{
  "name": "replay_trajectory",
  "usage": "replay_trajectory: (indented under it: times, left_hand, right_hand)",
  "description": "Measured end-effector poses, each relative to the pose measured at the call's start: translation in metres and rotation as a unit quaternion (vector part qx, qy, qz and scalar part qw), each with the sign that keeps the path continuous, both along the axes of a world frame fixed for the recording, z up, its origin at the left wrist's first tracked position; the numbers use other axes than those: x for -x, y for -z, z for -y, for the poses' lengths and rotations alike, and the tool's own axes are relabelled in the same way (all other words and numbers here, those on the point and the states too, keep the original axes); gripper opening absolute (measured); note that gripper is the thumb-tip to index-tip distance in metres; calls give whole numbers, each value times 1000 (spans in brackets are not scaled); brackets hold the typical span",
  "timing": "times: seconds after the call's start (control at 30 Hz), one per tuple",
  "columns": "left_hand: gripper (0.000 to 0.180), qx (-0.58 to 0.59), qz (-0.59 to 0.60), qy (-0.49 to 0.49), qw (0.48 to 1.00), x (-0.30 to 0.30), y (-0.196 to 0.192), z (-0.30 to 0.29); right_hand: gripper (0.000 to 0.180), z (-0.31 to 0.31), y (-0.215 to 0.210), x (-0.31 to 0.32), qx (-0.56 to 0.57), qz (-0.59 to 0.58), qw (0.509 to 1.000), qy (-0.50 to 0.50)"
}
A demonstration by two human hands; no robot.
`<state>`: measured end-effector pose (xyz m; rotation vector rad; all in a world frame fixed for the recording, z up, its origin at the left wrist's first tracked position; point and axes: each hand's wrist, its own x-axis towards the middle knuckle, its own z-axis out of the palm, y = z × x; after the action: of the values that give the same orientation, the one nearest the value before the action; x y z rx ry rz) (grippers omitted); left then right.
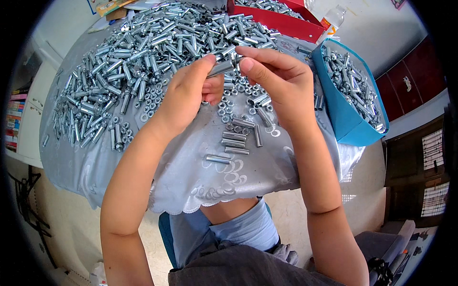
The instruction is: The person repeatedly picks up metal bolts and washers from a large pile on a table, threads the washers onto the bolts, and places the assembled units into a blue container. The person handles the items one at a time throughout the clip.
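Note:
A shiny metal sleeve anchor is held level above the table, between my two hands. My left hand is closed round its sleeve, thumb along the top and fingers curled beneath. With thumb and forefinger, my right hand pinches the anchor's darker right end; the fingertips hide whatever small part sits there. Below the hands lie several loose metal sleeves and scattered hex nuts. More nuts are spread left of my left hand. Behind them rises a big heap of sleeves and bolts.
A blue fabric bin of anchors stands at the table's right edge. At the back are a red box with metal parts and a clear bottle. A silvery patterned cloth covers the table and hangs over its front edge.

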<state>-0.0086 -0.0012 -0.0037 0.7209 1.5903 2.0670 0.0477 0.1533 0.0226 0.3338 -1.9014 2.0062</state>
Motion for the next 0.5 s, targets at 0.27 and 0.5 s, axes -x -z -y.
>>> replay_trajectory:
  times: [0.27,0.5]
  left_hand:
    - [41,17,9,-13,1000,0,2,1]
    - [41,-17,187,61,980,1,0,2]
  right_hand:
    - [19,-5,12,8,-123,-115,986,5]
    - [25,3,12,5,-215,-177,959,47]
